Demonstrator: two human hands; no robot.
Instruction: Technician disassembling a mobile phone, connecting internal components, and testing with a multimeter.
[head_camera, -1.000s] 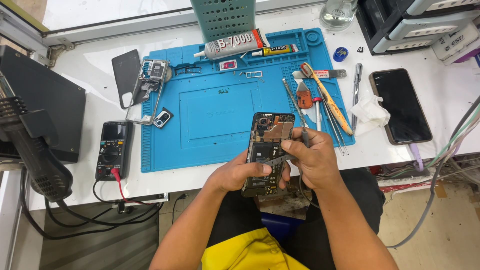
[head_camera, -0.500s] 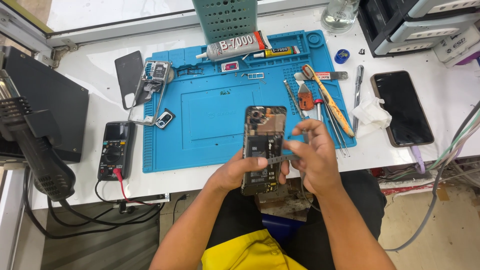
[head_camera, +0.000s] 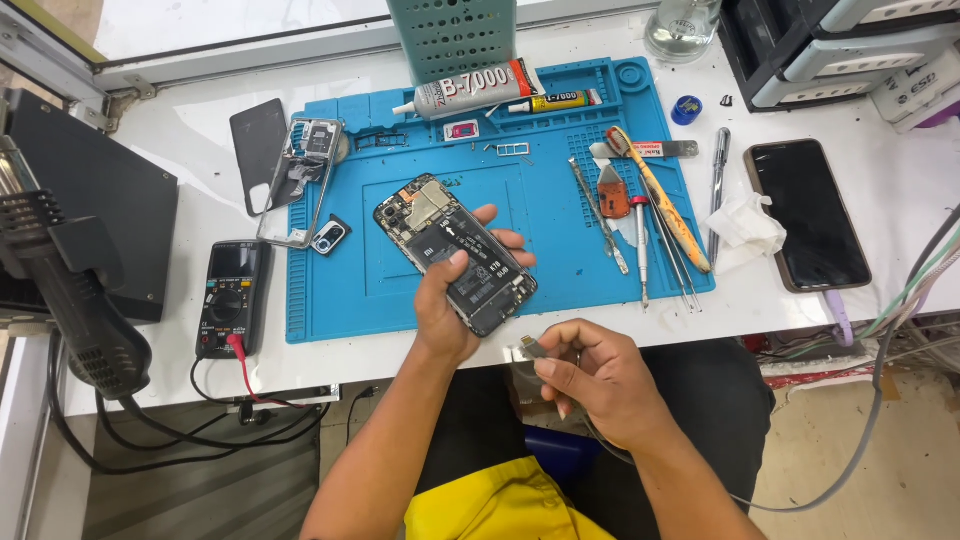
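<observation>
Since the earlier frame the right hand has come away from the opened phone and dropped below it, pinching a small connector at the end of a cable. Left to right: the left hand grasps the one phone from beneath, its long axis running from upper left to lower right, over the blue mat on the surface. The connector sits just right of and below the phone's lower end, nearest the right hand.

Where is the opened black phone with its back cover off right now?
In the head view, the opened black phone sits tilted in the left hand, above the blue work mat's near edge, centre.
</observation>
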